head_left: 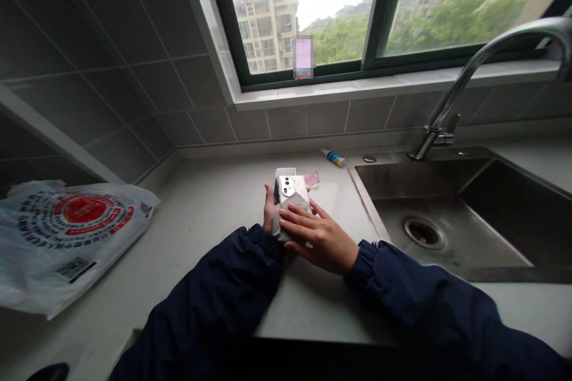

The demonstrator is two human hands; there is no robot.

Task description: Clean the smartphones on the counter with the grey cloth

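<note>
My left hand [269, 209] is closed round a white smartphone [300, 183], back side up, above the counter. The camera bump shows at the phone's upper left. My right hand [319, 237] holds a grey cloth [295, 199] against the lower part of the phone's back, its fingers laid across the cloth. Most of the left fingers are hidden under the phone and cloth. Just behind the phone is a flat piece with a white rim [285, 171]; I cannot tell what it is. A clear case [314, 175] with a pink card [311, 180] lies beyond the phone.
A small tube [333, 158] lies on the white counter [214, 208] near the wall. At the right are a steel sink [379, 214] and a chrome faucet [451, 95]. A white plastic bag [53, 262] with red print rests at the left. Windows stand above.
</note>
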